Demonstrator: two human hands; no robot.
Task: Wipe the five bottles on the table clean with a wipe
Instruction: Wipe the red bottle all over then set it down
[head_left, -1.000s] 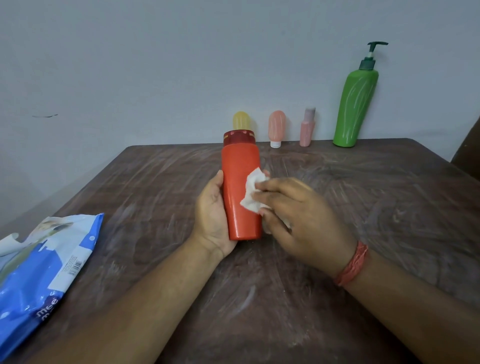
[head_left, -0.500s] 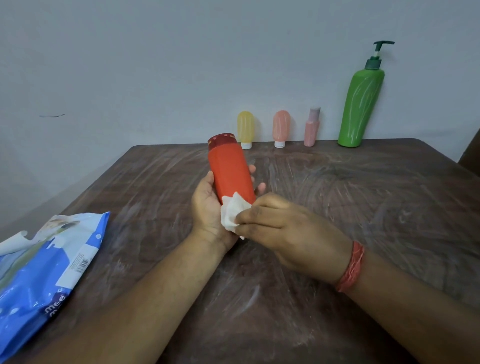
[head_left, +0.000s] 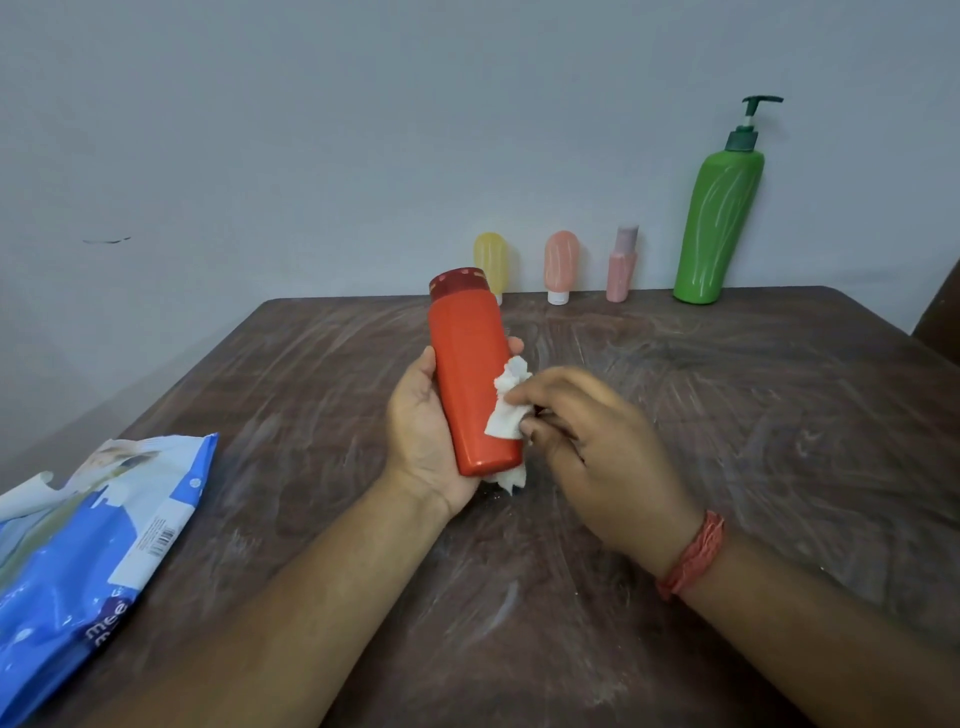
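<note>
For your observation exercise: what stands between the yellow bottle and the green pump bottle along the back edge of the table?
In the head view, two bottles stand between the yellow bottle and the green pump bottle: a peach tube bottle, then a small pink bottle.

Orange-red plastic bottle (head_left: 470, 374) with dark red cap: raised off the table, tilted, cap toward the far edge. Crumpled white wipe (head_left: 509, 410) pressed against its right side. Along the far edge, upright: translucent yellow tube (head_left: 491, 260), peach tube (head_left: 561, 265), small pink bottle (head_left: 622, 265), tall green pump bottle (head_left: 722, 218) nearest the far right corner.
</note>
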